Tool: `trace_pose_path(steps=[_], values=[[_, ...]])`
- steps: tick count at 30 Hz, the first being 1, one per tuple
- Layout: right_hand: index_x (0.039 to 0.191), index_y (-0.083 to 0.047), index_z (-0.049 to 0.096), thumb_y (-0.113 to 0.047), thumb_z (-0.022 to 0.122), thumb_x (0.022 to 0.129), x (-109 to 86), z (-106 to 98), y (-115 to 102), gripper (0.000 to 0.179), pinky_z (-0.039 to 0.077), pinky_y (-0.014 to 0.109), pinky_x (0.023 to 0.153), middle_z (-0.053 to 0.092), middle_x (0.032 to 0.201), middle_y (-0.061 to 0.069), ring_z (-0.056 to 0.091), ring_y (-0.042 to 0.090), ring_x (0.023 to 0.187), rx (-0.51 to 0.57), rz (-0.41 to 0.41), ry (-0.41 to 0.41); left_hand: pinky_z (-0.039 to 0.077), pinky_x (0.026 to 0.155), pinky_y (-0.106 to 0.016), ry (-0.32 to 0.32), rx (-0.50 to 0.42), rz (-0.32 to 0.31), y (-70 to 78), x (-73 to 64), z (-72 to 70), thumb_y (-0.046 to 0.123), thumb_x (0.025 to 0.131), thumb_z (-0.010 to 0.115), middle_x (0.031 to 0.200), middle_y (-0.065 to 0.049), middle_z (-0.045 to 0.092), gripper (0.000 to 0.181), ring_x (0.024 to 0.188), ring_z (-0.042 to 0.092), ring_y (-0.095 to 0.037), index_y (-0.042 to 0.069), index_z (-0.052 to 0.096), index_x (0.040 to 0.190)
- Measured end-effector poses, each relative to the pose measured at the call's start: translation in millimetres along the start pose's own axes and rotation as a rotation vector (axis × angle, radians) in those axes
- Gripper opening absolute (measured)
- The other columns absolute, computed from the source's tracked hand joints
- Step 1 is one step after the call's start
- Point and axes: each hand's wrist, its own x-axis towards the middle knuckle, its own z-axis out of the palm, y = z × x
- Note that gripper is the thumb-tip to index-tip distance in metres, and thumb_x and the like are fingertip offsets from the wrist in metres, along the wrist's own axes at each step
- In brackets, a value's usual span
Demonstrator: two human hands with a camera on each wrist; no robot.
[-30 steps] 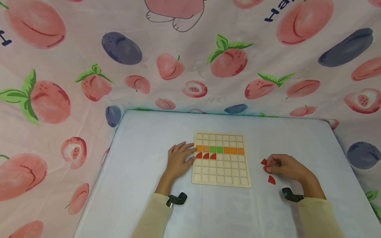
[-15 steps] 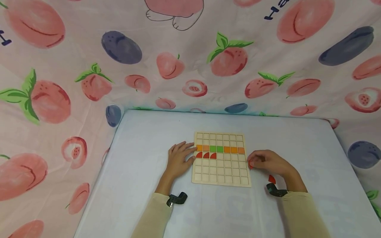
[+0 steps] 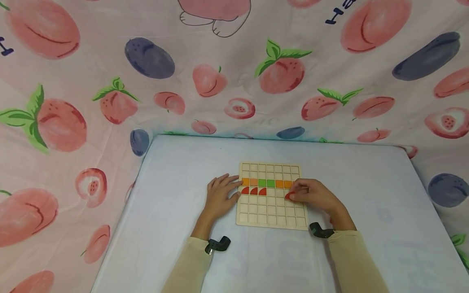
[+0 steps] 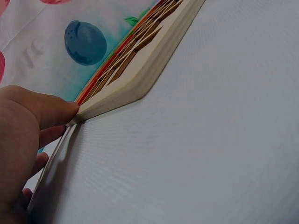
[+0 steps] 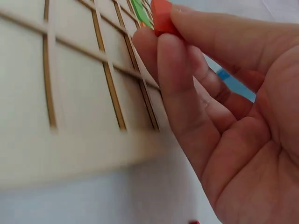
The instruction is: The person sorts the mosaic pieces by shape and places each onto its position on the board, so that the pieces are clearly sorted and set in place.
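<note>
A wooden grid board [image 3: 272, 221] lies on the table. One of its rows has orange and green squares [image 3: 266, 183], and just below are several red quarter-circle pieces [image 3: 254, 191] in the left cells. At the board's left edge rests my left hand [image 3: 219, 199], fingers spread; in the left wrist view the thumb [image 4: 58, 109] touches the board's side. Over the right part of the board, my right hand [image 3: 316, 197] pinches a red quarter-circle piece [image 5: 163, 17] between thumb and fingertips. The hand covers the right end of the coloured row in the head view.
Another red piece [image 3: 331, 220] lies on the table, mostly hidden by my right wrist. White cloth [image 3: 176, 171] covers the table, and a fruit-print curtain [image 3: 205, 53] hangs behind it and on both sides. Each wrist wears a small black camera [image 3: 321, 230].
My right hand has picked up a red quarter-circle piece from the right of the board and carried it left over the board. My left hand has stayed in place.
</note>
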Motion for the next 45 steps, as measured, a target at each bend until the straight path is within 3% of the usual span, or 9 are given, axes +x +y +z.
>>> trace_pose_path(steps=[9, 17, 24, 34, 45], values=[[0.1, -0.014, 0.073, -0.023, 0.08, 0.089, 15.2, 19.9, -10.5, 0.015, 0.054, 0.026, 0.075, 0.073, 0.093, 0.003, 0.066, 0.017, 0.082, -0.078, -0.01, 0.118, 0.022, 0.119, -0.06, 0.006, -0.005, 0.003, 0.4, 0.0, -0.3, 0.03, 0.096, 0.066, 0.149, 0.005, 0.059, 0.038, 0.148, 0.039, -0.025, 0.025, 0.069, 0.134], [0.1, -0.017, 0.074, -0.021, 0.079, 0.09, 24.6, 32.6, -20.3, 0.012, 0.054, 0.03, 0.076, 0.073, 0.092, 0.0, 0.067, 0.016, 0.081, -0.091, -0.039, 0.154, 0.021, 0.12, -0.06, 0.002, -0.003, -0.003, 0.7, 0.7, 0.5, 0.029, 0.096, 0.066, 0.149, 0.006, 0.058, 0.039, 0.149, 0.038, -0.025, 0.026, 0.069, 0.134], [0.096, -0.018, 0.075, -0.022, 0.079, 0.09, 29.9, 34.7, -21.4, 0.008, 0.052, 0.03, 0.072, 0.073, 0.088, 0.0, 0.064, 0.016, 0.077, -0.097, -0.056, 0.15, 0.021, 0.12, -0.06, 0.003, -0.004, -0.001, 0.4, 0.3, 1.5, 0.029, 0.096, 0.066, 0.149, 0.006, 0.058, 0.039, 0.149, 0.038, -0.025, 0.026, 0.069, 0.134], [0.096, -0.015, 0.077, -0.023, 0.08, 0.089, 34.4, 33.4, -16.1, 0.011, 0.049, 0.03, 0.067, 0.072, 0.088, 0.004, 0.059, 0.019, 0.075, -0.046, -0.011, 0.115, 0.02, 0.12, -0.059, 0.0, -0.005, -0.009, 0.2, -0.4, 0.4, 0.03, 0.096, 0.066, 0.149, 0.006, 0.058, 0.038, 0.149, 0.038, -0.024, 0.026, 0.069, 0.134], [0.095, -0.017, 0.08, -0.024, 0.081, 0.087, 37.4, 33.6, -12.8, 0.01, 0.048, 0.029, 0.068, 0.069, 0.084, 0.0, 0.056, 0.017, 0.075, -0.087, 0.01, 0.113, 0.022, 0.119, -0.061, 0.012, -0.007, 0.011, 0.9, -0.2, -0.5, 0.03, 0.096, 0.066, 0.148, 0.004, 0.059, 0.038, 0.148, 0.039, -0.026, 0.025, 0.07, 0.133]])
